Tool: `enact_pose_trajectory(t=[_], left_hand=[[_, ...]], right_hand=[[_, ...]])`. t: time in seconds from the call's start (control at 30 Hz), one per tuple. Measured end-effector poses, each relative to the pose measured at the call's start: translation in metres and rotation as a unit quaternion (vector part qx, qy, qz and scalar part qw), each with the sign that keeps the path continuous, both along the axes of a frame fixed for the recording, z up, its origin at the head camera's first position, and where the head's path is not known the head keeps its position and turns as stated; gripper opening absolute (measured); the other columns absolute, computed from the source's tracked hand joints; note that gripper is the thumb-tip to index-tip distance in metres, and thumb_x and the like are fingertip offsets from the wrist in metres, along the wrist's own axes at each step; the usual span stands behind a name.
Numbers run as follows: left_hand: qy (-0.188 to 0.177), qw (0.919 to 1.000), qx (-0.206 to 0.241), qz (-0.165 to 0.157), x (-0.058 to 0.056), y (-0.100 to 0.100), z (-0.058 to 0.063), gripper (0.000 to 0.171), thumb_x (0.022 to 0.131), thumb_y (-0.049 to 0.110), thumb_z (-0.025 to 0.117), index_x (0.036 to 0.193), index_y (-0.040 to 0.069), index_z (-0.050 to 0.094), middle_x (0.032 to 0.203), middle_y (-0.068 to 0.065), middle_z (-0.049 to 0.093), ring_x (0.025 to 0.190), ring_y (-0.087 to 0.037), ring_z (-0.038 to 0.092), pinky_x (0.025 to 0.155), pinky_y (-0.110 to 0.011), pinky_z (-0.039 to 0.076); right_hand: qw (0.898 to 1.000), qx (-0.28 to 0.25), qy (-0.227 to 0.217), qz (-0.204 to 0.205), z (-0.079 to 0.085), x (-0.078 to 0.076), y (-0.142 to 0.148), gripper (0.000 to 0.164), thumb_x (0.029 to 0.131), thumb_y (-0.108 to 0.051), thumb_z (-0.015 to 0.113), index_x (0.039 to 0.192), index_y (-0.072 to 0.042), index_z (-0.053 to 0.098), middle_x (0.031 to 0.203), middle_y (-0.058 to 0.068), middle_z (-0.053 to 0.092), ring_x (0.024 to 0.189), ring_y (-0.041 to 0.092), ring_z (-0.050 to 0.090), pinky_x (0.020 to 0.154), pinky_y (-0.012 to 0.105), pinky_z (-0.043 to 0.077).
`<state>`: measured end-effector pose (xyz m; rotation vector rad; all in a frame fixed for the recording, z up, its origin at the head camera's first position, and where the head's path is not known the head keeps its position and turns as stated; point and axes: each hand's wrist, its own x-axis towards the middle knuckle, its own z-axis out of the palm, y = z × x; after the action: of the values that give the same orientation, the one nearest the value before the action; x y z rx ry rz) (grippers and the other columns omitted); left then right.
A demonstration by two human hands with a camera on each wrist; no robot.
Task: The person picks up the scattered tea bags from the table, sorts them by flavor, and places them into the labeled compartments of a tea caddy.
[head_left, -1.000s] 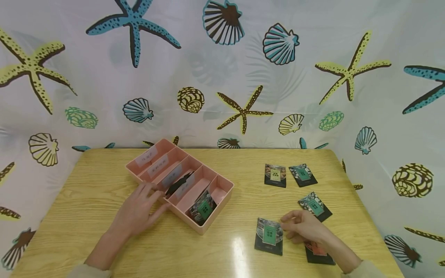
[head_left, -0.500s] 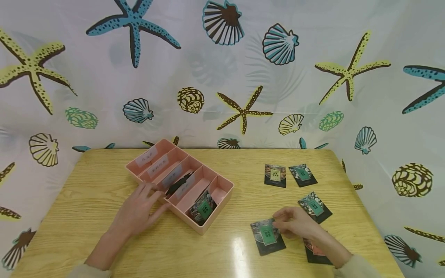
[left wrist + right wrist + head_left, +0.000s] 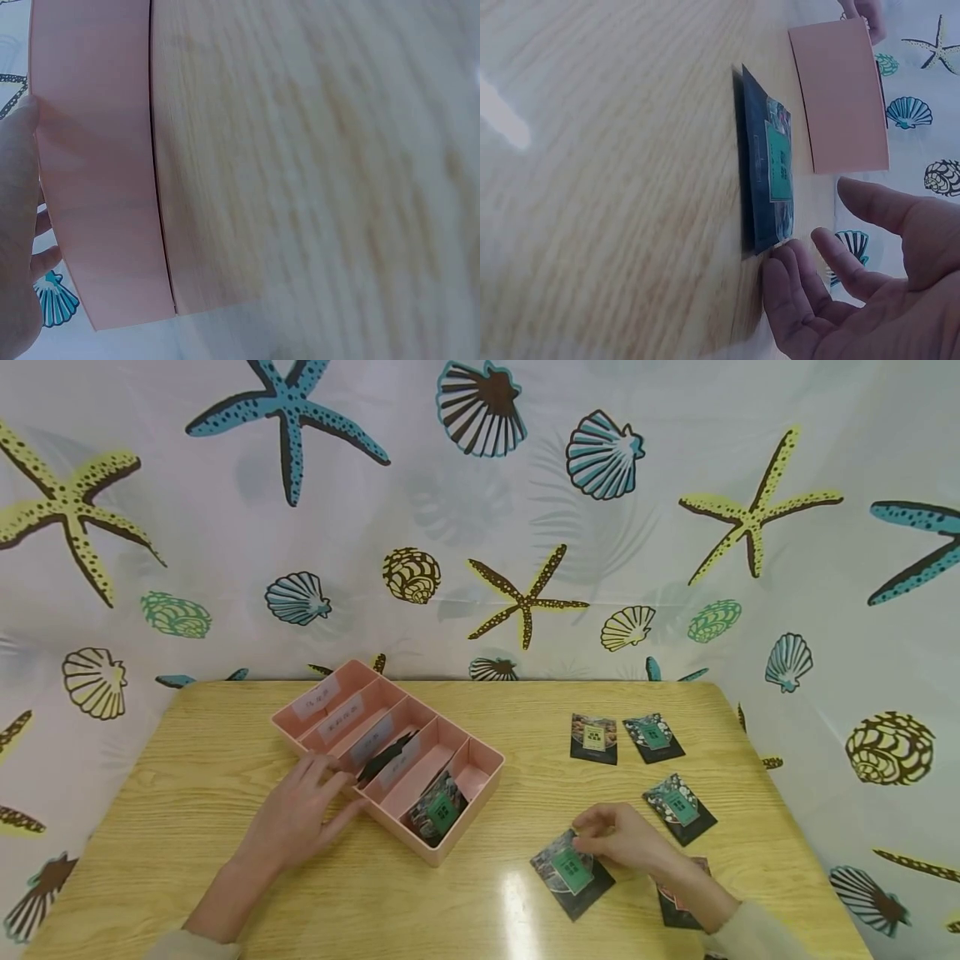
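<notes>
A dark packet with a green label (image 3: 572,870) lies on the table, turned at an angle. My right hand (image 3: 618,839) is at its upper right corner; in the right wrist view the fingertips (image 3: 778,262) touch the packet's end while the thumb stands apart from it. To the left is a pink divided box (image 3: 480,781). My left hand (image 3: 288,814) rests on the box's near rim, thumb and fingers spread along it. Dark packets (image 3: 438,810) stand in the nearest compartment, and more dark packets (image 3: 384,758) poke up from a middle one.
Right of the hands lie a yellow-labelled packet (image 3: 594,739), two green-labelled packets, one at the back (image 3: 654,737) and one nearer (image 3: 680,808), and a red-labelled packet (image 3: 678,910) partly under the right forearm. White labels (image 3: 317,697) mark the box's compartments. A patterned curtain (image 3: 480,527) hangs behind the wooden table.
My right hand has moved left, and the green-labelled packet beside it has turned counterclockwise and shifted slightly left. The left hand and the box have stayed still.
</notes>
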<state>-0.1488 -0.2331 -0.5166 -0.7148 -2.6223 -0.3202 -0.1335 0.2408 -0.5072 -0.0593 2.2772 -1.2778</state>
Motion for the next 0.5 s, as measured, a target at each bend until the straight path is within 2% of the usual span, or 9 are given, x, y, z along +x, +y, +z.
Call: enact_pose_trajectory(t=[0.2,0.33,0.5], left_hand=[[-0.004,1.0000,0.000,0.003,0.001,0.000,0.000,0.030,0.087,0.033,0.085,0.104,0.011,0.073,0.111,-0.011,0.063,0.107,-0.030,0.060,0.091,-0.050,0.059],[-0.006,1.0000,0.002,0.005,0.001,0.001,0.000,0.030,0.087,0.033,0.085,0.104,0.010,0.073,0.111,-0.012,0.064,0.107,-0.031,0.061,0.092,-0.051,0.059],[-0.007,0.9999,0.000,0.008,0.001,0.000,0.000,0.030,0.088,0.034,0.084,0.104,0.011,0.073,0.112,-0.012,0.063,0.107,-0.031,0.061,0.093,-0.051,0.059]], right_hand=[[0.998,0.052,0.020,-0.018,-0.001,0.008,-0.001,0.039,0.088,-0.021,0.086,0.120,-0.004,0.071,0.100,0.008,0.067,0.092,0.018,0.061,0.077,0.032,0.051],[0.996,0.083,0.032,-0.028,-0.002,0.011,-0.003,0.045,0.083,-0.022,0.091,0.120,-0.007,0.071,0.099,0.007,0.066,0.090,0.019,0.060,0.076,0.033,0.051],[0.991,0.125,0.036,-0.026,-0.003,0.016,-0.008,0.056,0.077,-0.028,0.096,0.123,-0.010,0.069,0.103,0.007,0.067,0.091,0.020,0.063,0.076,0.037,0.055]])
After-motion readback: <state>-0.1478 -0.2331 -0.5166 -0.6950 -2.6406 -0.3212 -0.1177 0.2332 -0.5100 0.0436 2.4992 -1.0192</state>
